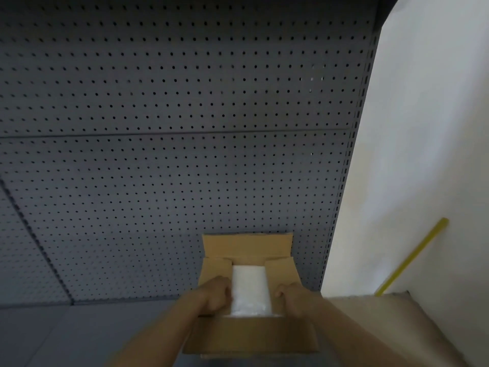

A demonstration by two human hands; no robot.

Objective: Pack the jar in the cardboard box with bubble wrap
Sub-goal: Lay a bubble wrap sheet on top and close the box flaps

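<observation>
Both hands reached into the open cardboard box [248, 332] at 6 o'clock in the view. The left hand [215, 294] was curled against the left side of a white bubble wrap bundle [250, 290], and the right hand [289, 294] was curled against its right side, apparently gripping it to seat it snugly between the side flaps. The bundle sat upright in the middle of the box. The jar itself could not be seen and was presumably inside the wrap. The fingertips were hidden against the bundle, so the exact grip was hard to judge. Behind the box, at 12 o'clock, rose a grey pegboard [172, 128]. At 3 o'clock a yellow stick [412, 256] leaned on a white wall [428, 128].
</observation>
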